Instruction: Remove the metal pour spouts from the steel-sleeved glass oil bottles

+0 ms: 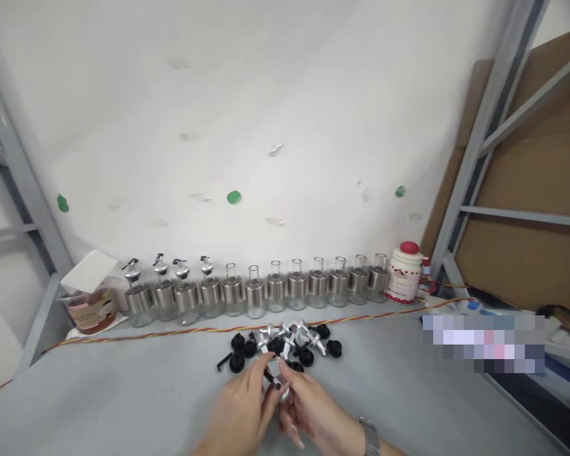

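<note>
Low in the middle of the view, my left hand point(244, 402) and my right hand point(316, 405) meet with fingers closed around a small silver pour spout point(284, 395) with a black part at its top. Fingers cover much of it, so I cannot tell how its pieces sit together. Just beyond my fingertips lies a loose pile of silver pour spouts point(289, 342), with black stoppers point(236, 362) around them. A thin black bent piece point(224, 361) lies at the pile's left edge.
Along the wall stands a row of glass bottles with steel sleeves point(276, 285); the left ones carry spouts point(182, 269). A twisted wire point(194, 330) runs before them. A tub point(92, 310) stands left, a white and red jar point(403, 278) right. Grey shelf posts point(475, 152) flank the table.
</note>
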`<state>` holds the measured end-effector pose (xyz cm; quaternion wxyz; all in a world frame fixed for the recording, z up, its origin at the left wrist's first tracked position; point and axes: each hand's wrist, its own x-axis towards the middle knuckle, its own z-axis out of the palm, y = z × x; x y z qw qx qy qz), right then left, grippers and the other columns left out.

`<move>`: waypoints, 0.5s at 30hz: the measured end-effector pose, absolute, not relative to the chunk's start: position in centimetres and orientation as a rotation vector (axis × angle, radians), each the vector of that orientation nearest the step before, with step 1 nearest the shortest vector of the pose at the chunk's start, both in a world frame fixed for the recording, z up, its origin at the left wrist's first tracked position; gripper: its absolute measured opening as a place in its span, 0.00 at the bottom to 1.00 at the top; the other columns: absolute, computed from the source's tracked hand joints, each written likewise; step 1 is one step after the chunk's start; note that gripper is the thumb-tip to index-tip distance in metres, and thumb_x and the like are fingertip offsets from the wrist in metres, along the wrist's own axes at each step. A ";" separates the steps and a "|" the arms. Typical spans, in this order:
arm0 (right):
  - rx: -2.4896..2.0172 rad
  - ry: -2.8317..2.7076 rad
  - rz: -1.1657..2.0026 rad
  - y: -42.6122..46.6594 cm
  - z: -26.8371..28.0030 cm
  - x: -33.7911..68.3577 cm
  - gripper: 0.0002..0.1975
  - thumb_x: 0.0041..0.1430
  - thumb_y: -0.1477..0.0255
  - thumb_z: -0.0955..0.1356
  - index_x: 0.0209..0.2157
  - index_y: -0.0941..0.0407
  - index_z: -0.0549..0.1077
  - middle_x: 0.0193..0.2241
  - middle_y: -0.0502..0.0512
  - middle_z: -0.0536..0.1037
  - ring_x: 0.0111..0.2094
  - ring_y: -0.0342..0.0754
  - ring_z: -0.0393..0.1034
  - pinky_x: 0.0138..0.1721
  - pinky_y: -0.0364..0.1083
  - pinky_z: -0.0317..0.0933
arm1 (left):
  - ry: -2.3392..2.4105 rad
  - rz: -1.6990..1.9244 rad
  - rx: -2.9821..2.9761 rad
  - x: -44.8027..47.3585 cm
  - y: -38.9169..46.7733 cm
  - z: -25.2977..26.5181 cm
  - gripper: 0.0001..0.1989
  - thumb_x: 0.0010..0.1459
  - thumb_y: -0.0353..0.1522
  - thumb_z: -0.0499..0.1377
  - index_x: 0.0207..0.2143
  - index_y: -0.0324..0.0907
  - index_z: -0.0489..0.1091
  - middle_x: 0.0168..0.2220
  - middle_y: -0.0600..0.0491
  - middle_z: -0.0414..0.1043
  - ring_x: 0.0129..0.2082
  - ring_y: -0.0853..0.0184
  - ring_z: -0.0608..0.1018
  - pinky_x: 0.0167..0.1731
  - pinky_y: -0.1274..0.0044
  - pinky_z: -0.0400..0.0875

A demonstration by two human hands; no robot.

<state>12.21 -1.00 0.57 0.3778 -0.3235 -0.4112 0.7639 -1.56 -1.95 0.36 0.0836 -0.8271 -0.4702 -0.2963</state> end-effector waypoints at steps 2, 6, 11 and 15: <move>-0.847 -1.032 1.925 -0.9 0.3 12.2 0.27 0.44 0.45 0.60 0.22 0.57 0.61 0.05 0.43 0.63 0.05 0.37 0.53 0.17 0.41 0.56 | -1.397 -0.904 -2.452 -1.5 -1.9 0.2 0.13 0.58 0.35 0.46 0.46 0.41 0.56 0.33 0.50 0.74 0.28 0.68 0.77 0.26 0.79 0.71; -0.882 -0.974 1.912 -0.9 0.2 12.3 0.27 0.38 0.45 0.64 0.23 0.56 0.60 0.06 0.40 0.61 0.07 0.35 0.50 0.21 0.43 0.59 | -1.266 -0.871 -2.370 -1.4 -1.6 0.0 0.13 0.60 0.31 0.39 0.43 0.39 0.58 0.33 0.49 0.74 0.25 0.68 0.77 0.23 0.78 0.70; -0.839 -0.903 1.990 -1.2 0.7 12.4 0.26 0.36 0.47 0.67 0.22 0.56 0.61 0.10 0.39 0.60 0.10 0.33 0.47 0.23 0.44 0.60 | -1.125 -0.795 -2.226 -1.4 -1.8 0.3 0.17 0.59 0.28 0.36 0.42 0.35 0.60 0.26 0.48 0.73 0.19 0.68 0.74 0.18 0.77 0.67; -0.779 -0.853 2.094 -1.7 1.5 12.5 0.21 0.40 0.53 0.69 0.21 0.57 0.62 0.10 0.40 0.59 0.10 0.33 0.47 0.25 0.44 0.60 | -1.015 -0.754 -2.198 -1.5 -2.0 0.6 0.15 0.59 0.26 0.38 0.42 0.31 0.60 0.29 0.45 0.74 0.19 0.68 0.74 0.18 0.78 0.67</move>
